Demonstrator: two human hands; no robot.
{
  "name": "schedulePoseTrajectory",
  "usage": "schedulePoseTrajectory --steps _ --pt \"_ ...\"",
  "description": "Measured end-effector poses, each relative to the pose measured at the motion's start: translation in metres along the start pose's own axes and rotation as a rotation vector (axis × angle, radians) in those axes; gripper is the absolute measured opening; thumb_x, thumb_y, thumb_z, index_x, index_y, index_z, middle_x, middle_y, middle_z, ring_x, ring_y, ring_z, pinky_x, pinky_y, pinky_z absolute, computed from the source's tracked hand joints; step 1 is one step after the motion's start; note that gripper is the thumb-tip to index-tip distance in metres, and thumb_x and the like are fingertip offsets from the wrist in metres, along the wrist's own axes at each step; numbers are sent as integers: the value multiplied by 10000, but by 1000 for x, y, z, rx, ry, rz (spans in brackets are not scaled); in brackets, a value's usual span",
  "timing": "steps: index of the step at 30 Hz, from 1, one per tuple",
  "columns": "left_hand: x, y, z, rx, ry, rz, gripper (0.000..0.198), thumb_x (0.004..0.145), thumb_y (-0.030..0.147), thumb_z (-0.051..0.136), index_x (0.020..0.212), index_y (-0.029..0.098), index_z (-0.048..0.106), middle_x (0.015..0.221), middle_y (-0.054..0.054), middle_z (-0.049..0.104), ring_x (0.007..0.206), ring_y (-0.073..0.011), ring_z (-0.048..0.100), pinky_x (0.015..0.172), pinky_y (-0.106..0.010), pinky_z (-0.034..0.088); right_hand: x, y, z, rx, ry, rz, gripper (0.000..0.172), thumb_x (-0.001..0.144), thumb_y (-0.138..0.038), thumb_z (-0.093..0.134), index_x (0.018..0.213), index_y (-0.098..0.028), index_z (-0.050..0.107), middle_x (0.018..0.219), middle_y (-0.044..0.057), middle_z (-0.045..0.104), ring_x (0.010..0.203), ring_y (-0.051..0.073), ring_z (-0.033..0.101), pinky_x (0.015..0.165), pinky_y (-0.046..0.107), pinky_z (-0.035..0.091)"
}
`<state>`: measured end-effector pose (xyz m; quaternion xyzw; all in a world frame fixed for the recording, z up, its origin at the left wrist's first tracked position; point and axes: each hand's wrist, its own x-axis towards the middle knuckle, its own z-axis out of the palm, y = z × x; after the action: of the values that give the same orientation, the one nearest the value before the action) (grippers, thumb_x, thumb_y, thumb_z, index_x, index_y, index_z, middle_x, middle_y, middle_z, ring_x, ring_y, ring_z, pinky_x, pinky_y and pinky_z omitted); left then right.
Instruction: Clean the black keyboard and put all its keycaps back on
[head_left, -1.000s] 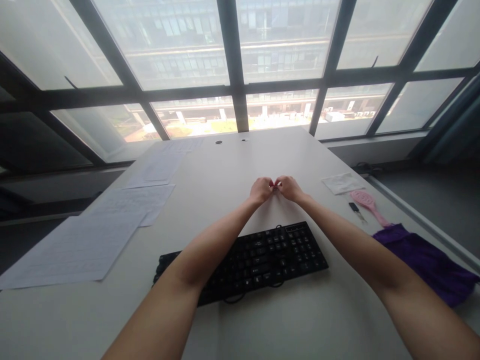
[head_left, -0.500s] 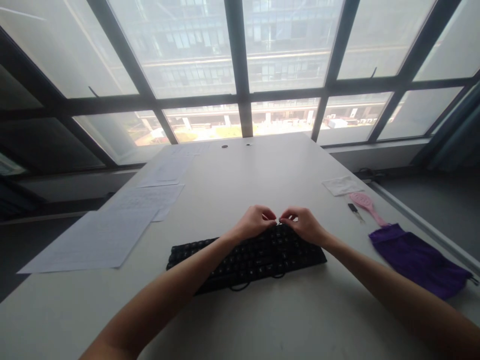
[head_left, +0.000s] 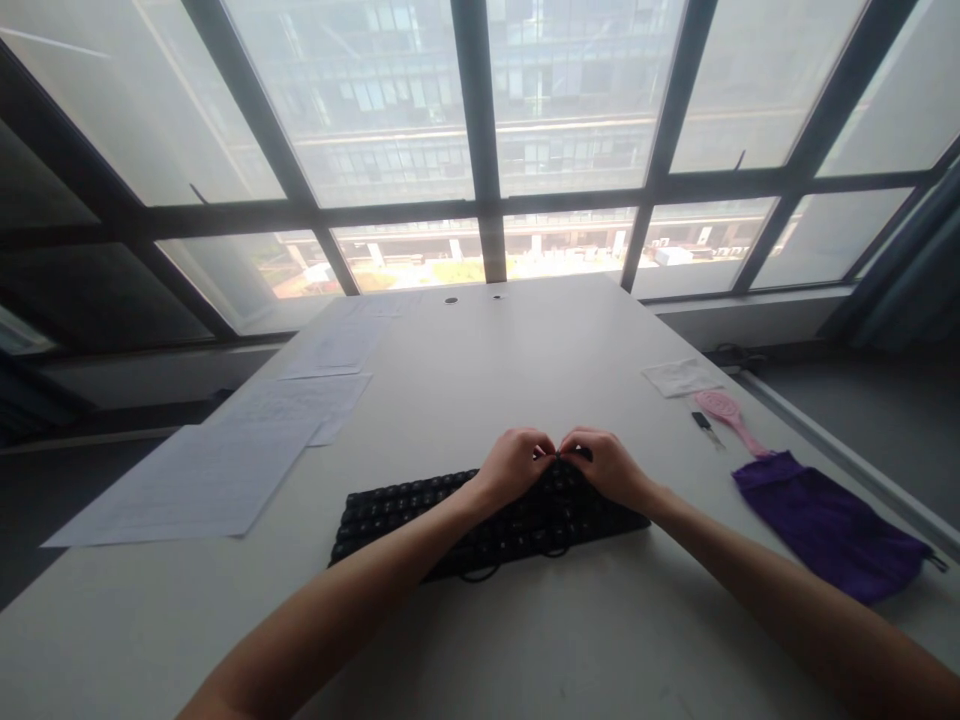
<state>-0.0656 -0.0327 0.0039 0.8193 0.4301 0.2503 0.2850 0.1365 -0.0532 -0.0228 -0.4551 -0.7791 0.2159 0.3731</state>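
A black keyboard (head_left: 420,505) lies slightly askew on the white table, partly covered by my forearms. Loops of its black cable (head_left: 480,577) stick out past the near edge, and cable also seems to cross the keys. At the keyboard's far edge, my left hand (head_left: 519,462) is closed in a pinch. My right hand (head_left: 604,462) pinches right beside it, the fingertips of both meeting. A thin dark bit between them looks like the cable, though the fingers hide most of it.
Printed paper sheets (head_left: 187,480) overlap along the left side of the white table (head_left: 480,380). To the right lie a white packet (head_left: 681,377), a pink hairbrush (head_left: 731,415), a small black-ended item (head_left: 705,428) and a purple drawstring pouch (head_left: 829,525). Windows (head_left: 570,100) stand beyond.
My hands have come closer together, so the fingertips now touch where a small gap showed before. The view has tilted slightly; the keyboard stays in place.
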Motion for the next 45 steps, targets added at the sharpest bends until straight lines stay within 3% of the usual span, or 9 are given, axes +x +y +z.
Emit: schedulePoseTrajectory --steps 9,15,22,25,28,32,36,40,45 --pt "-18 5 4 215 -21 131 309 1001 310 518 860 207 773 1042 -57 741 894 -189 690 833 -270 515 -6 -10 -5 -169 -72 -51 150 964 -227 582 860 -226 690 963 47 716 931 204 647 852 311 488" --pt "-24 8 9 363 -20 152 358 1034 331 446 887 193 743 970 -69 710 936 -198 662 857 -290 524 -9 -12 -5 -305 -109 -54 184 993 -263 554 864 -211 674 963 61 699 948 210 625 847 328 473" --pt "-30 12 -10 195 -21 168 272 998 286 521 1168 226 724 1192 -56 731 1114 -220 668 1015 -343 514 -16 -19 -9 -201 -71 -80 189 1007 -248 523 1019 -219 709 1052 62 709 1015 224 630 939 373 501" --pt "-56 9 -35 173 74 122 350 991 338 551 1298 216 665 1298 -74 692 1207 -233 640 1088 -377 487 -33 -24 -14 -207 49 -83 223 995 -239 531 1155 -228 685 1159 82 688 1096 250 610 990 423 507" --pt "-106 -8 -67 272 196 41 415 981 415 563 1330 205 642 1357 -96 654 1279 -258 596 1135 -435 455 -61 -30 -18 -291 113 -86 272 969 -263 590 1230 -219 654 1249 112 642 1166 289 577 1008 478 508" --pt "-195 -52 -99 450 364 -68 466 939 530 588 1303 248 661 1388 -102 622 1288 -308 580 1103 -520 476 -100 -49 -14 -382 66 -168 267 927 -155 621 1183 -222 662 1234 117 624 1152 288 572 972 458 531" --pt "-260 -90 -104 521 394 -134 531 890 640 593 1268 281 696 1414 -104 603 1232 -329 630 1031 -514 543 -117 -66 3 -505 -31 -298 313 873 -53 629 1135 -217 675 1191 107 646 1074 276 593 912 434 545" --pt "-272 -102 -95 538 383 -146 506 912 664 530 1152 283 761 1329 -94 668 1147 -311 684 988 -481 579 -112 -62 16 -632 -78 -358 241 824 21 620 931 -186 681 1177 103 661 1020 265 593 854 400 541" --pt "-232 -106 -87 519 408 -98 487 926 637 509 1098 272 782 1247 -102 703 1100 -314 692 981 -507 573 -84 -33 5 -686 -78 -312 221 835 30 594 861 -176 670 1169 100 661 1048 255 577 886 371 522"
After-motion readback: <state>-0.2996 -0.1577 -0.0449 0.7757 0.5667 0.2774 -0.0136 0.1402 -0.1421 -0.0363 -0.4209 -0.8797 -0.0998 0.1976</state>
